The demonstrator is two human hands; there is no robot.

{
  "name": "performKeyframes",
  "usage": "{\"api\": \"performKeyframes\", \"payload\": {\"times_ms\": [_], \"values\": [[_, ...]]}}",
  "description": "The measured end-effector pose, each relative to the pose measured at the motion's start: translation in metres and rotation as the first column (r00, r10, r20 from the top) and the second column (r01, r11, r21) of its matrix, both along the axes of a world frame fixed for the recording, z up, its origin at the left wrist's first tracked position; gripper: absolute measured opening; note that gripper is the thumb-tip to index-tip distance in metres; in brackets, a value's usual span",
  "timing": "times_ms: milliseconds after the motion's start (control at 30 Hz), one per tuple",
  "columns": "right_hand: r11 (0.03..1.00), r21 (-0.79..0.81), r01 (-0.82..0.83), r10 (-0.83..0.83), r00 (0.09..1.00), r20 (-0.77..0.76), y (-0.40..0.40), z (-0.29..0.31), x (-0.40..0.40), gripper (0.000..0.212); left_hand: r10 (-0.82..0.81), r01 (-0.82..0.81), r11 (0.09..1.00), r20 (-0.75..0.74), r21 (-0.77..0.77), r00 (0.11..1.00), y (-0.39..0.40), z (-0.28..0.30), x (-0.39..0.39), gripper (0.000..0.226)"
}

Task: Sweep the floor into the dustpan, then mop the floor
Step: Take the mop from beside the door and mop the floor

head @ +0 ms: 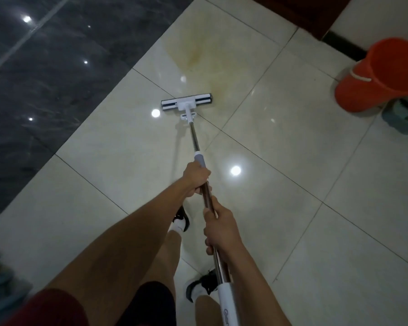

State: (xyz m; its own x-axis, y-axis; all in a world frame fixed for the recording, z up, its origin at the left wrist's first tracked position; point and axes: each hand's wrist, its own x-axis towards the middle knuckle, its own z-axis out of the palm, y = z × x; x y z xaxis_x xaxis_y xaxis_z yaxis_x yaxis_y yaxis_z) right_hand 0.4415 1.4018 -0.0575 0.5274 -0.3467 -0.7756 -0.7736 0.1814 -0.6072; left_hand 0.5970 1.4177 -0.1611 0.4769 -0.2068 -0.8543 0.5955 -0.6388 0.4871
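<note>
The person is on the mopping half of the task, and both hands grip the mop point(199, 158) by its pole: the left hand point(196, 177) is wrapped round it just below the grey collar, and the right hand point(219, 228) is curled round it lower down, nearer the body, above the white handle sleeve. The mop head point(187, 104) lies flat on the floor point(292, 208), well ahead of the feet, at the near edge of a yellowish stain point(210, 64) that spreads away from it across the pale tiles. To do this step well, I judge the head should be kept pressed flat and driven forward over the stain in overlapping strokes, the left hand steering and bearing down while the right pushes and pulls; lifting either end of the head would leave streaks. The pole's long axis runs from the person's right hip up and away toward the stain, leaning slightly left, and the head's long axis lies across it, almost at right angles, its ends pointing left toward the dark tiles point(45, 78) and right toward the bucket point(379, 76). That orange bucket stands well to the right of the mop head, clear of the stroke, with some green cloth-like thing point(400, 121) just beside it that I cannot identify.
</note>
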Motion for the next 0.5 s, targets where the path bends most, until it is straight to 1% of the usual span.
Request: {"api": "performKeyframes", "payload": {"times_ms": [167,367,500], "values": [[0.999,-0.032,-0.011,0.011,1.0,0.01,-0.012,-0.004,0.097,0.045,0.016,-0.016,1.0,-0.006,-0.016,1.0,-0.015,0.002,0.096,0.017],[0.999,-0.04,0.013,-0.013,1.0,0.003,-0.036,-0.008,0.207,0.045,-0.007,0.007,1.0,-0.021,-0.022,1.0,-0.042,-0.001,0.206,0.01],[0.999,-0.034,0.024,-0.024,1.0,0.013,-0.052,-0.011,0.27,0.046,-0.029,0.028,0.999,-0.02,-0.015,0.999,-0.061,0.0,0.271,0.016]]}}
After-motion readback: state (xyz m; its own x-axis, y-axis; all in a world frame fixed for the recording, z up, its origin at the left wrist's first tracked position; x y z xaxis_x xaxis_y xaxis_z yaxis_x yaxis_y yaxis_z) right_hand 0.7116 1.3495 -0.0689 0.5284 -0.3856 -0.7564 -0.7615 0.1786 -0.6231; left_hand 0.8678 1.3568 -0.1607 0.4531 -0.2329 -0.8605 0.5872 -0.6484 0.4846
